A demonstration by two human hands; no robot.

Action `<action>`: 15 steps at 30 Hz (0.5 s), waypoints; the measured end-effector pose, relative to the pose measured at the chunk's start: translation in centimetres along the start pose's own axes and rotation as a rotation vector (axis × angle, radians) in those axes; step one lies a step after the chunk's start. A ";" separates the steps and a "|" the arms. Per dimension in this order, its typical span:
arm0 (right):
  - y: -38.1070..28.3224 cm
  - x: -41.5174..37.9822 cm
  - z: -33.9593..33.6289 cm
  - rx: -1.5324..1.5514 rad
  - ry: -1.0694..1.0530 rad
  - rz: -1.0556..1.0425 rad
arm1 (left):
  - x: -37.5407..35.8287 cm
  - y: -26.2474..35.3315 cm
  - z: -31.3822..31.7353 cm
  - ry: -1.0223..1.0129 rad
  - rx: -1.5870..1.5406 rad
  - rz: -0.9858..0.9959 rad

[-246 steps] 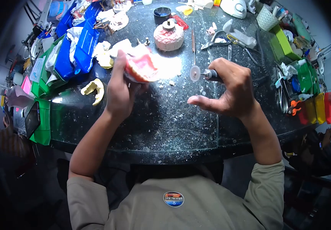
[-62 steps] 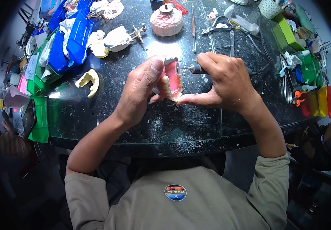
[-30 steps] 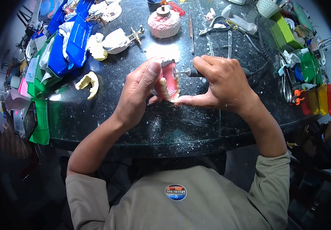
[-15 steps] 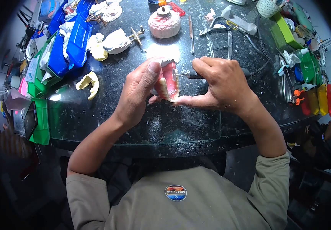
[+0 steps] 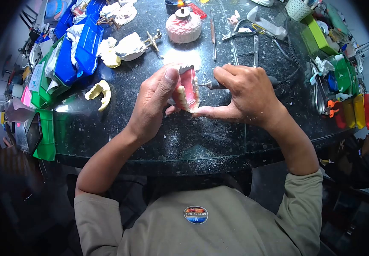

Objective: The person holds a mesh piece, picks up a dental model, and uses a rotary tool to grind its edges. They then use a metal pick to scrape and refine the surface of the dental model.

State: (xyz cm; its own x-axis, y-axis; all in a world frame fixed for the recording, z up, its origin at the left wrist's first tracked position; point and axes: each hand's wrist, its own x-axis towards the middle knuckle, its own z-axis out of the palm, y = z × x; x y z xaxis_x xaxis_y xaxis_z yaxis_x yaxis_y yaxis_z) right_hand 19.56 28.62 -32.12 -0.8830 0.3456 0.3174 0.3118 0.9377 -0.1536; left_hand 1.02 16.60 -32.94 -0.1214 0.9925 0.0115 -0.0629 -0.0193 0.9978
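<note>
In the head view, my left hand (image 5: 154,100) is closed around a denture (image 5: 188,87) with a pink base and a curved row of pale teeth. Its inner side faces right, and bright white shows at its upper end. My right hand (image 5: 246,91) grips a rotary handpiece (image 5: 215,84) by its dark body, fingers wrapped over it. The thin shank points left to the denture's right-hand row of teeth; its working tip is hidden there. My right thumb stretches left and rests at the denture's lower edge.
A spirit burner (image 5: 183,25) with a small flame behind it stands at the back. A yellowish plaster arch (image 5: 100,94) lies left. Blue bins (image 5: 86,47) and green bins (image 5: 44,134) line the left side. A slim metal tool (image 5: 213,36), a black cord (image 5: 294,64) and coloured bins (image 5: 359,111) lie right.
The handpiece's disc, visible before against the inner side of the denture, is now out of sight behind the right row of teeth. Both hands have barely moved.
</note>
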 end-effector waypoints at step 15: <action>-0.1 0.0 0.0 0.006 0.017 -0.018 | 0.1 0.1 -0.1 0.002 -0.008 -0.008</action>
State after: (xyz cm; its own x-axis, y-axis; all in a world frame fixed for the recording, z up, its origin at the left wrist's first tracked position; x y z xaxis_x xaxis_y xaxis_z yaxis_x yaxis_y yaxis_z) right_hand 19.52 28.55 -32.07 -0.8824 0.3297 0.3357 0.2943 0.9434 -0.1530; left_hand 0.89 16.63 -32.82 -0.1233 0.9924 0.0037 -0.0713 -0.0126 0.9974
